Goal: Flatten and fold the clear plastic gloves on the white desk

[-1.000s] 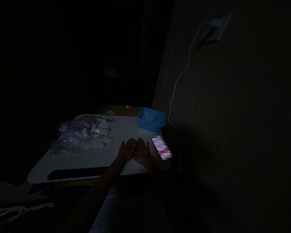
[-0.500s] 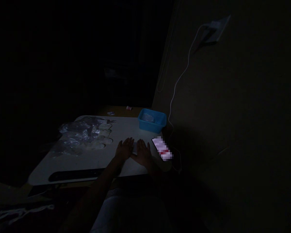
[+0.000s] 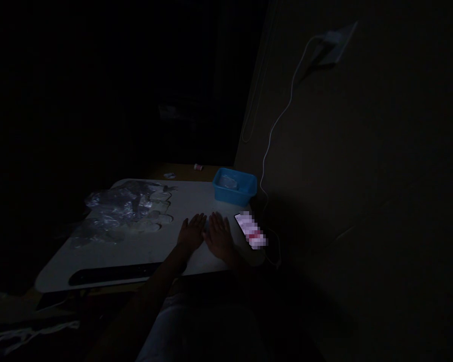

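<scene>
Left hand (image 3: 192,233): your fingers extended, nearly together, over the white table (image 3: 191,196), lower centre
Right hand (image 3: 219,237): fingers extended, slightly parted; contact beneath both, too dark to tell
Phone (image 3: 250,231): beside your right hand, lower centre-right

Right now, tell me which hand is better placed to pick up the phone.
Probably the right hand. The phone lies to its right, with nothing visible between them. The left hand is farther off and would have to reach past the right one.
</scene>
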Tool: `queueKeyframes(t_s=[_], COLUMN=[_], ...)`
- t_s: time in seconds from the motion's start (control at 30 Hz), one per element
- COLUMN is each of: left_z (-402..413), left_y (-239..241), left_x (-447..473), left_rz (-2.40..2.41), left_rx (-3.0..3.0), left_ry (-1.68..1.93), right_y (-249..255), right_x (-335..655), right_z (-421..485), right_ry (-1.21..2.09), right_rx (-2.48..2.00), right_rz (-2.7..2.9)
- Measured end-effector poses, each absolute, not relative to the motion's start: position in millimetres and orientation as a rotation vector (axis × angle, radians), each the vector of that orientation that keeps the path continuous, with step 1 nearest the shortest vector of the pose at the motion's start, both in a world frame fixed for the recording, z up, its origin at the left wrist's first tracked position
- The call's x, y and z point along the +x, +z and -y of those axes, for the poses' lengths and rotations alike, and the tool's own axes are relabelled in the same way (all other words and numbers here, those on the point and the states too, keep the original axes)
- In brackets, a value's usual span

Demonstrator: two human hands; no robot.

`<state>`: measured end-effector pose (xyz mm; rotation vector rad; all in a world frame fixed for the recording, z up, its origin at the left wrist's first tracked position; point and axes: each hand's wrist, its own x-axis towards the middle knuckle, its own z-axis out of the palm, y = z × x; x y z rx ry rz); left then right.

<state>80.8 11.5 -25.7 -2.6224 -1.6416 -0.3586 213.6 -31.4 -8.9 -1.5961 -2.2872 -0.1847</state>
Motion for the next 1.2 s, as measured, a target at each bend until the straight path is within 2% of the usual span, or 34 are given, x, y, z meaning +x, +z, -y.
queueKeyframes(t_s=[0.57,0.73,0.9,1.2], left_z=[-8.8,-8.8,-2.8,6.0], left_y=[-24.4,-23.6,-22.0,-33.2], left_x=[81.3,77.8,77.8,75.9], left_rz=[1.660,1.454,1.225,1.221], left_rx=[-2.609,-2.699,-2.812,-2.777], left_ry=[-0.398,-0.470,-0.372,-0.378], right_y=[-20.0,-18.7,-15.0,-16.2], right_x=[209.2,209.5,210.1,210.1], right_z=[24.3,25.2,26.8,26.0], right_ry=[-0.152,-0.121,-0.103,-0.106], right_rx=[-1.680,-1.688,-1.686,-1.692], right_rz=[2.320,2.318,2.314,2.316])
